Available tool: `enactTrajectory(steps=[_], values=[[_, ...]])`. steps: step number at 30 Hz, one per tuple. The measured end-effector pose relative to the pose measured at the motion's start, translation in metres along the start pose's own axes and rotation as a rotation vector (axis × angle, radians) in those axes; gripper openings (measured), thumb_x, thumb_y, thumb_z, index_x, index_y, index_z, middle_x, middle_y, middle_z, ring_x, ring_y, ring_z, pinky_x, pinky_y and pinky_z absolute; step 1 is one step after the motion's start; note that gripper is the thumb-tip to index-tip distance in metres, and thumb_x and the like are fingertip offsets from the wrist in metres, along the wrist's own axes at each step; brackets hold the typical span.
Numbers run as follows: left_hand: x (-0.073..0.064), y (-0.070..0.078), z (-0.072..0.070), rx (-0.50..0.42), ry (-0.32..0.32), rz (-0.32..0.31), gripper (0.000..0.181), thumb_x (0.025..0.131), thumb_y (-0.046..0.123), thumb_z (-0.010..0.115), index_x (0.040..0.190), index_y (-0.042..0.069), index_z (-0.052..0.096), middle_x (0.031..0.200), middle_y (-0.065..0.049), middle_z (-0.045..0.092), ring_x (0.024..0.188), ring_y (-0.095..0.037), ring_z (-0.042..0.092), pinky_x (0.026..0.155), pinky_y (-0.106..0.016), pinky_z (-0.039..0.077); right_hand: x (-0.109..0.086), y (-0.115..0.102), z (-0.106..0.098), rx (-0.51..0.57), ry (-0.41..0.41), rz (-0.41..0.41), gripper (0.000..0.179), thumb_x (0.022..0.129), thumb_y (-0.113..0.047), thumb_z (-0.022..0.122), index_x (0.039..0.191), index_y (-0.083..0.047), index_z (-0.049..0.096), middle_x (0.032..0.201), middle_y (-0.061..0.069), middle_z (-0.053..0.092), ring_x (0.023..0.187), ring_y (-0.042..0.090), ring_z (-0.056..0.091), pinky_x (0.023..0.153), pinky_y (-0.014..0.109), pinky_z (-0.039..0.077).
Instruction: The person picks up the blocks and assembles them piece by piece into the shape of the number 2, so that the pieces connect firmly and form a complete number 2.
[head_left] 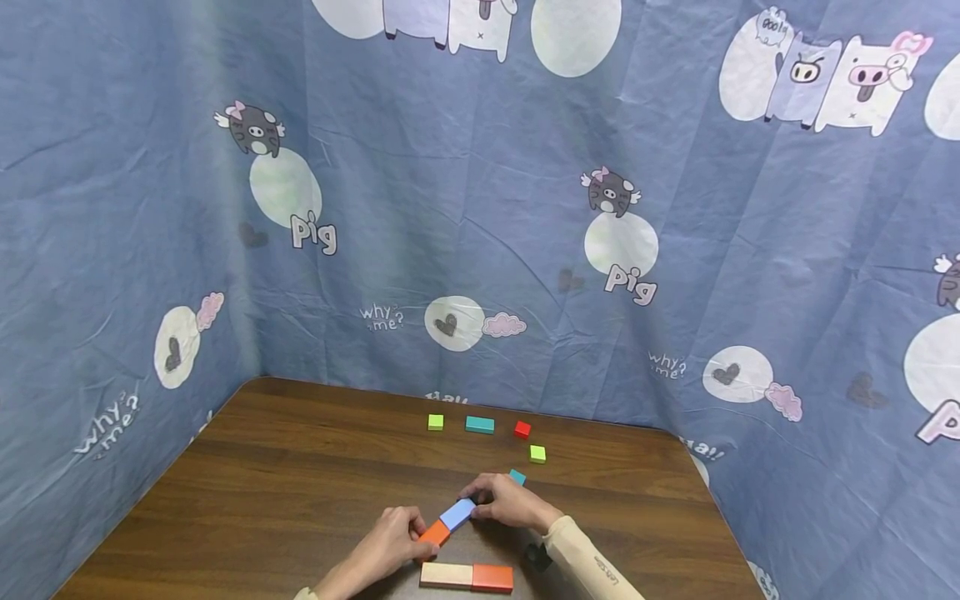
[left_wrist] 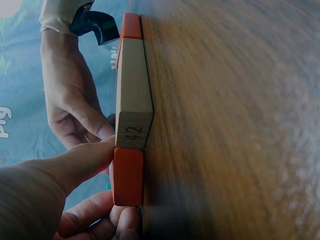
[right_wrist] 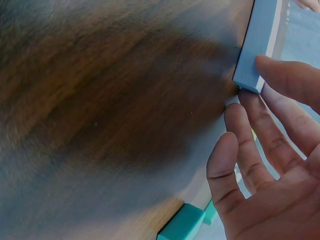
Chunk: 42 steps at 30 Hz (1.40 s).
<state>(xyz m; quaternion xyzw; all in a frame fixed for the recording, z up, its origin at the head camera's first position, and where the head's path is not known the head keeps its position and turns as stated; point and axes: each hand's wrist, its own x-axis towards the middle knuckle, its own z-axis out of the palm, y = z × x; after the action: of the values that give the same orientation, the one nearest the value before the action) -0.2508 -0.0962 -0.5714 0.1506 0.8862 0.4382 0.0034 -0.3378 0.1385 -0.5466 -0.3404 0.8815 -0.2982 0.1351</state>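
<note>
An orange block (head_left: 435,533) and a light blue block (head_left: 458,513) lie end to end in a slanting line on the table. My left hand (head_left: 397,537) grips the orange block at the near end, thumb on one side and fingers round the other, as the left wrist view shows. At the far end my right hand (head_left: 508,502) holds the blue block (right_wrist: 256,45) between thumb (right_wrist: 282,77) and fingers. Just in front, a plain wooden block (head_left: 447,575) marked 42 and a red-orange block (head_left: 492,577) form a second row, parallel to the table's near edge.
Beyond my right hand lies a teal block (head_left: 517,477), partly hidden. Farther back are two lime cubes (head_left: 436,422), a longer teal block (head_left: 480,425) and a red block (head_left: 522,429). A blue printed curtain (head_left: 465,250) hangs along the table's back and sides.
</note>
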Motion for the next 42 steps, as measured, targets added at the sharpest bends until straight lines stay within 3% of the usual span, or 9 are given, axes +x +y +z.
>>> enactTrajectory(steps=[17, 22, 28, 33, 42], values=[[0.001, 0.0, 0.0, 0.003, -0.004, -0.007, 0.028, 0.07, 0.023, 0.083, 0.077, 0.007, 0.062, 0.071, 0.003, 0.058, 0.059, -0.004, 0.046, 0.05, -0.02, 0.037, -0.001, 0.002, -0.002, 0.122, -0.003, 0.037, 0.031, 0.084, -0.011, 0.073, 0.114, -0.012, 0.068, 0.096, -0.002, 0.067, 0.079, 0.005, 0.059, 0.064, 0.02, 0.047], [0.0, 0.0, 0.0, -0.001, -0.007, -0.017, 0.028, 0.07, 0.023, 0.084, 0.077, 0.007, 0.062, 0.071, 0.003, 0.058, 0.06, -0.005, 0.047, 0.051, -0.02, 0.038, -0.004, 0.005, -0.002, 0.176, 0.002, 0.028, 0.031, 0.085, -0.011, 0.072, 0.116, -0.011, 0.067, 0.101, 0.0, 0.068, 0.081, 0.006, 0.061, 0.066, 0.021, 0.049], [-0.001, 0.0, 0.0, -0.011, -0.009, -0.013, 0.027, 0.07, 0.022, 0.084, 0.077, 0.007, 0.062, 0.071, 0.003, 0.058, 0.059, -0.005, 0.047, 0.05, -0.02, 0.037, -0.008, 0.009, -0.007, 0.185, 0.06, 0.017, 0.029, 0.085, -0.014, 0.072, 0.114, -0.013, 0.067, 0.108, 0.003, 0.069, 0.088, 0.006, 0.062, 0.075, 0.023, 0.049], [0.0, 0.0, 0.001, -0.007, -0.001, -0.006, 0.027, 0.07, 0.022, 0.083, 0.076, 0.007, 0.062, 0.071, 0.003, 0.058, 0.059, -0.004, 0.047, 0.049, -0.02, 0.038, -0.011, 0.012, -0.013, 0.163, 0.122, -0.009, 0.03, 0.085, -0.016, 0.072, 0.114, -0.012, 0.067, 0.104, 0.004, 0.07, 0.092, 0.015, 0.064, 0.079, 0.026, 0.049], [0.0, -0.001, -0.001, 0.005, 0.0, -0.01, 0.029, 0.069, 0.025, 0.084, 0.075, 0.008, 0.061, 0.07, 0.003, 0.058, 0.059, -0.005, 0.046, 0.049, -0.02, 0.036, -0.021, 0.023, -0.024, 0.189, 0.199, 0.011, 0.032, 0.087, -0.02, 0.072, 0.117, -0.01, 0.066, 0.111, 0.007, 0.069, 0.099, 0.024, 0.063, 0.08, 0.025, 0.048]])
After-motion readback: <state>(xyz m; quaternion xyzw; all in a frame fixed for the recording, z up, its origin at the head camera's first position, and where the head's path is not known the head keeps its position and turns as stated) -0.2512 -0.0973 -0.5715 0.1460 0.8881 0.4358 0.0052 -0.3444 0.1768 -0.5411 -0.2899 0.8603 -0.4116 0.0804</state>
